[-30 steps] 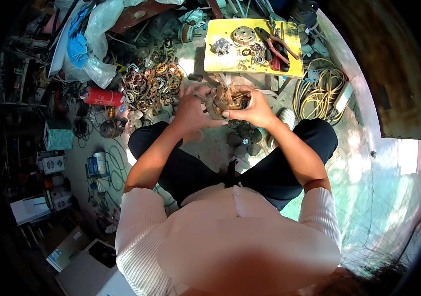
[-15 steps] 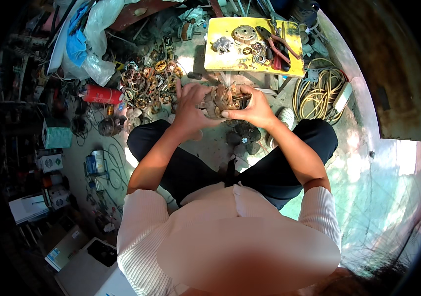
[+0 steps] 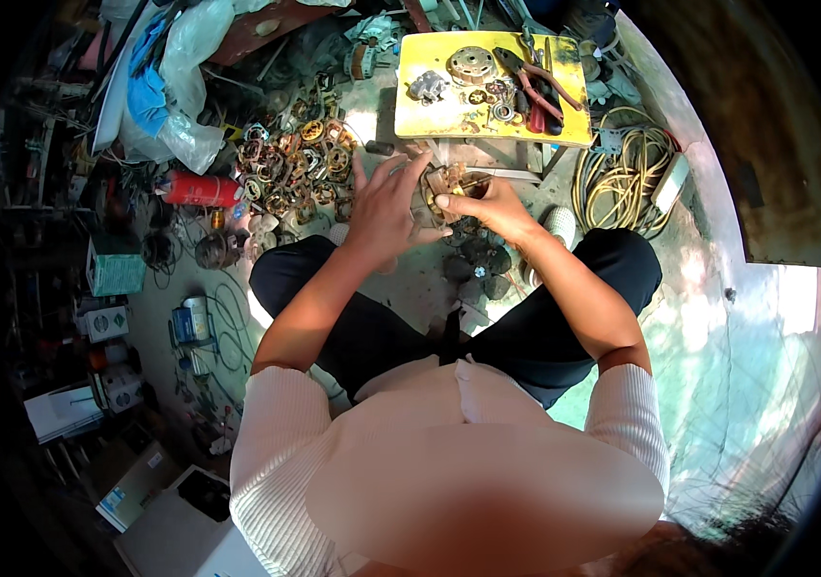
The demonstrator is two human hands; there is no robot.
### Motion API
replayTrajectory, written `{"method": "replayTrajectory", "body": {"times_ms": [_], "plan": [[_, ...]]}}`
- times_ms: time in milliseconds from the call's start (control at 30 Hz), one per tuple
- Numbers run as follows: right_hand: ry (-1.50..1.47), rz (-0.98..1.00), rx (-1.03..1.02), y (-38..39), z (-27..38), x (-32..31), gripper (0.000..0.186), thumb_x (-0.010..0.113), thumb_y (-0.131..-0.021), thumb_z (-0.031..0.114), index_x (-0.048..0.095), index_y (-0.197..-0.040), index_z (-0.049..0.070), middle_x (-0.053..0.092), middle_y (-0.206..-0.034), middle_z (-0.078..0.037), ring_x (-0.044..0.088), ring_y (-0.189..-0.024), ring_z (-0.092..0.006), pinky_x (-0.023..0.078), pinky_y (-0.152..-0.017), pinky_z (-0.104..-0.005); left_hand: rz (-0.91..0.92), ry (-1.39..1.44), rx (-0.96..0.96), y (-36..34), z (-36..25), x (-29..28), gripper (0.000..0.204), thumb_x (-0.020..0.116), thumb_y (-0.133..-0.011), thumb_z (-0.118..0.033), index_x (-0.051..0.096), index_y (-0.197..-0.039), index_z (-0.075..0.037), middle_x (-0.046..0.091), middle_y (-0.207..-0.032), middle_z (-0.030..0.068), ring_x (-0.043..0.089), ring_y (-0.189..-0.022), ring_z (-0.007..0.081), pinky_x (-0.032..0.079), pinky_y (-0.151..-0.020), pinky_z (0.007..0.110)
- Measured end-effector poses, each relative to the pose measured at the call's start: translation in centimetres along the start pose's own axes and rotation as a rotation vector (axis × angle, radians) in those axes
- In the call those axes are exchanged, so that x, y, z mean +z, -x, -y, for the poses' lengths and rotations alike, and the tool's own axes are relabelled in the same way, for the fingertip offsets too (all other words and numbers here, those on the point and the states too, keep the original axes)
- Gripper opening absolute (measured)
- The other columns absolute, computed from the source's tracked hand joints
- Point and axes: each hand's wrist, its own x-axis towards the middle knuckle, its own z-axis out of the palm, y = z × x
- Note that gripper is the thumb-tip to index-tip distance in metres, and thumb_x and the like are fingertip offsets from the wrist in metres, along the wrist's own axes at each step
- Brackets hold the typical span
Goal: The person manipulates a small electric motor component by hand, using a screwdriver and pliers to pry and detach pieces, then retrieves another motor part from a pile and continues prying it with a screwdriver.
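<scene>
My right hand (image 3: pixel 499 208) grips a motor stator (image 3: pixel 443 180), a ring-shaped part with copper-coloured windings, above the floor between my knees. Its thumb lies over the near side, and the other fingers are partly hidden behind the part. To the left of it, my left hand (image 3: pixel 382 207) is open, with fingers and thumb spread and a small gap between them and the stator. Just beyond both hands stands a low yellow-topped table (image 3: pixel 414 117). A round metal cover with holes (image 3: pixel 473 65), a pair of pliers (image 3: pixel 537 77) and a grey metal piece (image 3: pixel 427 87) lie on it.
Many small copper-wound parts (image 3: pixel 290 173) are heaped on the floor at the left, beside a red cylinder (image 3: pixel 201 189). A coiled yellowish cable (image 3: pixel 622 183) lies to the right of the table. Dark round pieces (image 3: pixel 478 260) sit below my hands.
My left hand has let go of the stator and drawn away to the left, its fingers opening. My right hand keeps hold of the stator.
</scene>
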Motion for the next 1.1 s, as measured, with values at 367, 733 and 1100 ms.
{"method": "replayTrajectory", "body": {"times_ms": [367, 733, 1100], "plan": [[0.017, 0.011, -0.035, 0.2, -0.4, 0.0, 0.050, 0.084, -0.073, 0.023, 0.064, -0.112, -0.001, 0.068, -0.102, -0.006, 0.062, -0.093, -0.0129, 0.049, -0.084, -0.0295, -0.056, -0.029, 0.022, -0.2, -0.9, 0.7, 0.095, 0.088, -0.055, -0.045, 0.045, -0.134, -0.014, 0.060, -0.118, 0.0086, 0.055, -0.115, 0.0270, 0.008, -0.114, 0.064], [0.002, -0.024, -0.081, 0.8, 1.1, 0.6, 0.044, 0.085, -0.070, 0.017, 0.065, -0.104, -0.001, 0.068, -0.094, -0.004, 0.062, -0.084, -0.0090, 0.050, -0.078, -0.0258, -0.100, -0.031, 0.060, -0.5, -0.5, 0.0, 0.087, 0.089, -0.051, -0.036, 0.053, -0.126, -0.012, 0.064, -0.105, 0.0065, 0.058, -0.108, 0.0250, 0.011, -0.111, 0.068], [0.575, -0.148, -0.474, 1.1, 1.2, 0.5, 0.050, 0.089, -0.057, 0.026, 0.064, -0.094, 0.004, 0.055, -0.089, -0.006, 0.055, -0.083, -0.0184, 0.046, -0.080, -0.0333, -0.052, 0.118, 0.038, -0.1, 1.8, 0.1, 0.089, 0.087, -0.045, -0.049, 0.060, -0.123, -0.015, 0.064, -0.100, 0.0082, 0.058, -0.109, 0.0244, 0.008, -0.114, 0.063]]}}
